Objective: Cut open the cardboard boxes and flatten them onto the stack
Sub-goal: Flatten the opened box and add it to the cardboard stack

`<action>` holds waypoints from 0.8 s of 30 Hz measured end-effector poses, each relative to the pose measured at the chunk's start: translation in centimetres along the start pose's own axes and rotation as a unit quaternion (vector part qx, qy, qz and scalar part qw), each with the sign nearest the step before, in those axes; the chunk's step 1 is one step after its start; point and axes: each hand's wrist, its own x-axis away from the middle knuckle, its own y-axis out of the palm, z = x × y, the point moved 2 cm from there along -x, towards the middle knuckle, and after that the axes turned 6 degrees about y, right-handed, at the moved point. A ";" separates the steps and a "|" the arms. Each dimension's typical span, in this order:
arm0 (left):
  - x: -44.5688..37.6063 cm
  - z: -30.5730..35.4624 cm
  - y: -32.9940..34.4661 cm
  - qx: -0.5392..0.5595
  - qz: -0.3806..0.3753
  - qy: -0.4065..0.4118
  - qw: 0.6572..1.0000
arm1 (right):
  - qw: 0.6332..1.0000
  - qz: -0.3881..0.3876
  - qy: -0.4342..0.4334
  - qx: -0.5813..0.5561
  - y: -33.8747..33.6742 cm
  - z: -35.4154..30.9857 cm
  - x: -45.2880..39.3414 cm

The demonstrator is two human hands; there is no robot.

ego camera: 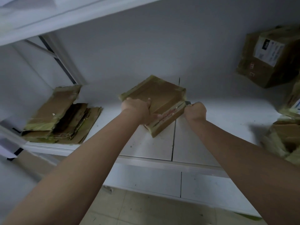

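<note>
Fingers (148, 101) of left hand (138, 109) grip box (155, 95) top; right hand (195, 110) fisted round knife (188, 103) at box's right edge. Stack (60, 117) well left, bare shelf (211, 127) between.

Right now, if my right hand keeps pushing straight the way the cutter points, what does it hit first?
The right hand aims the cutter at the small box's near right corner, so it likely meets that box first, along the taped edge; the blade tip is blurred.

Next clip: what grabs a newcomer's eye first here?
The box at the shelf's centre, gripped by the left hand while the right hand holds a knife at its right edge. Next, the flattened stack at left and the labelled box at far right.
</note>
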 end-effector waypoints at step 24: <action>0.2 -1.0 2.2 0.203 0.011 0.077 0.976 | 0.997 0.027 0.038 -0.062 2.5 0.9 -0.7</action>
